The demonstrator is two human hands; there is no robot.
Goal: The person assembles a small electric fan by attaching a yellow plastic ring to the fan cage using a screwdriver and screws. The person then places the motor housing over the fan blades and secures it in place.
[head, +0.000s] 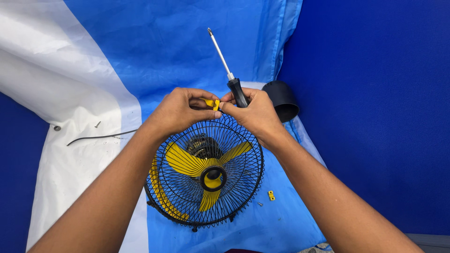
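Blue-n-white tarp (93,70) underneath; left hand (180,111) pinches a yellow clip (212,103) at the fan cage (243,182) rim w/ right hand (255,115), which also grips a screwdriver (229,75).

Small yellow clip (211,103) at black fan cage (243,187) top rim; black-handled screwdriver (229,75) upright.

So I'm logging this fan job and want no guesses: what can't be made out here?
Head view only:
- Yellow clip: mostly hidden by left hand and right hand.
- Screwdriver handle: lower part hidden in the right hand.
- Fan motor: obscured behind the grille.
- Black cup: partly behind the right hand.
- Small screws: too small to type.
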